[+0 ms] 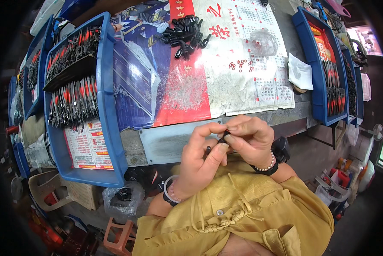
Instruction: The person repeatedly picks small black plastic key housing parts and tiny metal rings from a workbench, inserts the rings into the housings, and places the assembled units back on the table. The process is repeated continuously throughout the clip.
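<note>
Close to my chest, in front of the table's near edge, my left hand [200, 155] and my right hand [252, 140] meet at the fingertips. Pinched between them is a small black part [224, 137], mostly covered by the fingers. A short black end [208, 150] pokes out of my left hand; I cannot tell whether it belongs to the same part. On the table lies a pile of small glossy black caps [186, 33]. To its right, several small red rings [241, 65] are scattered on the printed sheet.
At left, a blue tray [122, 141] holds rows of slim black-and-red parts. Another blue tray [319, 100] with similar parts stands at right. Beyond the rings is a crumpled clear plastic bag [264, 42]. A white packet [300, 71] lies by the right tray. A beige chair [68, 192] is at lower left.
</note>
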Demonstrator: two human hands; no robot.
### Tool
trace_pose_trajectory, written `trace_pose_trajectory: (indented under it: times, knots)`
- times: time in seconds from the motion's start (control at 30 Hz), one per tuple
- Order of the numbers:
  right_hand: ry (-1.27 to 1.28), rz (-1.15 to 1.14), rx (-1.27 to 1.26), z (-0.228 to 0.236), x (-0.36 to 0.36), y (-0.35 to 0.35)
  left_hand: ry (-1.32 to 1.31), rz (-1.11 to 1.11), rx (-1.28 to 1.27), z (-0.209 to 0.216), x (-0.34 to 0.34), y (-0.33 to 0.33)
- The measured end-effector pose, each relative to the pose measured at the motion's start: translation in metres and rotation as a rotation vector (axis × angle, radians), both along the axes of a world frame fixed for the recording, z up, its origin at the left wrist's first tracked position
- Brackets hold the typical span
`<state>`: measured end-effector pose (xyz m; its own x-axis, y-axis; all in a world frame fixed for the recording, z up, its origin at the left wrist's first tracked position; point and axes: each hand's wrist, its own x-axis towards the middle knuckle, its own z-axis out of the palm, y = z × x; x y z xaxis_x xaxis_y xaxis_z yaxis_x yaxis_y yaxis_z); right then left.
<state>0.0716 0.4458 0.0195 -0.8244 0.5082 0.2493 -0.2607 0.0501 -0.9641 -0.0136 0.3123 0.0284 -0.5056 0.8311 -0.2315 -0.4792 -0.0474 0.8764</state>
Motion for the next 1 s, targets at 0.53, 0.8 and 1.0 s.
trace_pose_trajectory:
  times: [0.53, 0.8, 1.0]
  knots:
    - [-0.039, -0.132, 0.326, -0.017, -0.011, -0.002, 0.164, 0.228, 0.040, -0.020, 0.008, 0.005]
    - [-0.019, -0.161, 0.279, -0.010, -0.016, -0.009, 0.102, 0.233, 0.041, -0.015, 0.004, 0.002]
    - [0.019, -0.145, 0.310, -0.008, -0.018, -0.010, 0.128, 0.249, 0.077, -0.020, 0.004, -0.001]
